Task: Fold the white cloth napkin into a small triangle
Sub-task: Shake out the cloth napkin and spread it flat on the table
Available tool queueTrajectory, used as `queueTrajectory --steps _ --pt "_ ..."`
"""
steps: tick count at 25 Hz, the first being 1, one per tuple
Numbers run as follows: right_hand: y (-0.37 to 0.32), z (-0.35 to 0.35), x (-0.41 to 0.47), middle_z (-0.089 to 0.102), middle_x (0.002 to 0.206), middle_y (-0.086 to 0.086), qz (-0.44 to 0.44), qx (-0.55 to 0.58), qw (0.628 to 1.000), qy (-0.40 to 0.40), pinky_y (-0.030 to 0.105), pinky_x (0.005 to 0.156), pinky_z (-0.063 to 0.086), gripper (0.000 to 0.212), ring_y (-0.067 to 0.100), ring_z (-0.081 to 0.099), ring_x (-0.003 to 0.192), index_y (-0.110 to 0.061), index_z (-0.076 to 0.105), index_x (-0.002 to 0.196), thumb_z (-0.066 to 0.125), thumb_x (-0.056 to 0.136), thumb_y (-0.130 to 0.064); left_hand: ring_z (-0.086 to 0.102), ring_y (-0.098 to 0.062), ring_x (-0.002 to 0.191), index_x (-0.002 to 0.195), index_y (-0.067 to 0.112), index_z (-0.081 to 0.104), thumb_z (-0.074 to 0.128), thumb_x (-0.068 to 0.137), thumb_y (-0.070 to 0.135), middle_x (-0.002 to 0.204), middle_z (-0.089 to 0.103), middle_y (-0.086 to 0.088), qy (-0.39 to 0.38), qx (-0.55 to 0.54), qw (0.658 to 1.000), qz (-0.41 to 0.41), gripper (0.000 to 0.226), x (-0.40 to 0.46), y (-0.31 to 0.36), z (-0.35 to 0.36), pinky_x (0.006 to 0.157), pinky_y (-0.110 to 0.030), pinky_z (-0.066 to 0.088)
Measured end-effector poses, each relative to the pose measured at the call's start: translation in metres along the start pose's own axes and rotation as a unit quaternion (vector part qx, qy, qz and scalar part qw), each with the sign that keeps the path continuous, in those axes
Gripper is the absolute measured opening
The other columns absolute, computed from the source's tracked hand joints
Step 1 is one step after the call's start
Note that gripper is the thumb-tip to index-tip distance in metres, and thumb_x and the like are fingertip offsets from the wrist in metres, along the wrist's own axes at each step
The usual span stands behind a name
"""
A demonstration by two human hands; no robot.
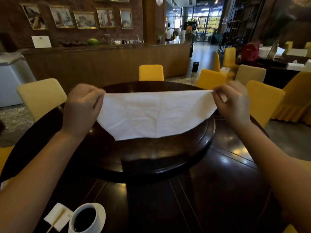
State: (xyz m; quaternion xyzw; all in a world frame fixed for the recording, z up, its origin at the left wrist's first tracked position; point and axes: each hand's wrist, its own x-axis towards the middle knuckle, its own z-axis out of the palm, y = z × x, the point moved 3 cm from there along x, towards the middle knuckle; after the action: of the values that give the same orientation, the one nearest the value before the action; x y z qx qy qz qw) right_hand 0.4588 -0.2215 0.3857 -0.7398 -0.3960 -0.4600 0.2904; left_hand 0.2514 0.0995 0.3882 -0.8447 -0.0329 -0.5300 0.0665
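— Above the dark round table, from the head camera, what's going on with the napkin?

— The white cloth napkin is held up in the air between both hands, stretched along its top edge. It hangs down in a wide, shallow shape, its lower edge just over the raised turntable in the middle of the table; whether it touches the wood I can't tell

— And the hands?

— The left hand has its fingers curled in, pinching the left end of the top edge. The right hand pinches the right end between thumb and fingertips. Neither is spread flat

— How would you expect the cloth to behave?

— Light and soft, I'd judge. It sags in the middle and shows creases running down from the top, so it drapes and won't keep a shape by itself. It looks thin enough to take a crease when pressed. Not slippery, not fragile

— Where to hold it?

— At the corners or the ends of a folded edge, as now. Keeping that edge taut should keep the layers aligned. For a small triangle I'd lay it on the table and bring point to point, since in the air it will flop

— Anything nearby to mind?

— A white cup of dark liquid sits at the near left, well apart from the cloth, beside a small paper packet
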Motion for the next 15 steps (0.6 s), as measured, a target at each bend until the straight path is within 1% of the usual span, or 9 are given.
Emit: queueTrajectory --steps 3,5,6,8,10,12,14,15 --pt "0.001 0.017 -0.087 0.064 0.081 0.011 -0.003 0.037 0.992 -0.123 0.032 0.072 0.036 0.009 0.027 0.056 0.081 -0.005 0.067 0.084 0.059 0.081 -0.004 0.057 -0.034 0.081 0.088 -0.002 0.067 0.05 0.091 0.008 0.081 0.064 -0.019 -0.078 -0.027 0.996 -0.015 0.02 -0.091 0.015 0.014 0.075 -0.044 0.044" --pt "-0.001 0.03 -0.155 0.065 0.082 0.012 0.021 0.059 0.973 -0.224 0.034 0.073 0.039 0.012 0.03 0.058 0.08 -0.005 0.068 0.084 0.059 0.076 -0.004 0.06 -0.033 0.079 0.085 0.0 0.069 0.052 0.088 0.009 0.08 0.065 -0.016 -0.147 -0.059 0.986 -0.051 0.019 -0.159 0.029 0.026 0.076 -0.042 0.046" --pt "-0.004 0.035 -0.187 0.065 0.081 0.012 0.032 0.063 0.961 -0.267 0.036 0.07 0.042 0.012 0.031 0.06 0.077 -0.005 0.069 0.083 0.061 0.074 -0.003 0.061 -0.032 0.078 0.083 0.001 0.069 0.052 0.087 0.011 0.08 0.066 -0.015 -0.192 -0.078 0.976 -0.068 0.02 -0.193 0.038 0.032 0.075 -0.041 0.046" --pt "-0.01 0.044 -0.248 0.067 0.078 0.011 0.05 0.061 0.937 -0.341 0.038 0.064 0.048 0.015 0.03 0.062 0.071 -0.006 0.07 0.078 0.071 0.068 0.004 0.061 -0.031 0.073 0.08 0.005 0.068 0.047 0.087 0.016 0.078 0.066 -0.01 -0.295 -0.114 0.943 -0.101 0.025 -0.256 0.057 0.043 0.071 -0.039 0.045" --pt "-0.015 0.05 -0.298 0.068 0.075 0.009 0.09 0.067 0.91 -0.399 0.039 0.06 0.052 0.021 0.029 0.063 0.069 -0.007 0.07 0.076 0.076 0.063 0.009 0.061 -0.028 0.071 0.077 0.009 0.066 0.048 0.085 0.018 0.077 0.064 -0.005 -0.384 -0.142 0.901 -0.141 0.021 -0.309 0.075 0.05 0.066 -0.035 0.046" --pt "-0.02 0.052 -0.339 0.068 0.075 0.009 0.131 0.074 0.887 -0.436 0.036 0.061 0.052 0.02 0.027 0.063 0.07 -0.006 0.071 0.077 0.075 0.065 0.009 0.061 -0.025 0.071 0.076 0.01 0.064 0.061 0.081 0.008 0.078 0.063 -0.003 -0.439 -0.159 0.867 -0.176 0.007 -0.35 0.09 0.051 0.064 -0.032 0.047" --pt "-0.027 0.048 -0.375 0.068 0.075 0.009 0.151 0.074 0.871 -0.462 0.034 0.062 0.051 0.018 0.026 0.063 0.07 -0.005 0.071 0.077 0.074 0.067 0.008 0.061 -0.023 0.072 0.076 0.011 0.064 0.069 0.076 0.001 0.078 0.062 -0.003 -0.48 -0.165 0.836 -0.208 0.011 -0.385 0.103 0.047 0.063 -0.03 0.047" --pt "-0.032 0.043 -0.388 0.068 0.076 0.009 0.157 0.074 0.865 -0.471 0.035 0.062 0.052 0.017 0.026 0.063 0.07 -0.005 0.07 0.078 0.075 0.067 0.008 0.06 -0.022 0.073 0.076 0.01 0.063 0.07 0.076 0.0 0.079 0.062 -0.003 -0.491 -0.166 0.828 -0.217 0.012 -0.398 0.107 0.043 0.063 -0.029 0.046"
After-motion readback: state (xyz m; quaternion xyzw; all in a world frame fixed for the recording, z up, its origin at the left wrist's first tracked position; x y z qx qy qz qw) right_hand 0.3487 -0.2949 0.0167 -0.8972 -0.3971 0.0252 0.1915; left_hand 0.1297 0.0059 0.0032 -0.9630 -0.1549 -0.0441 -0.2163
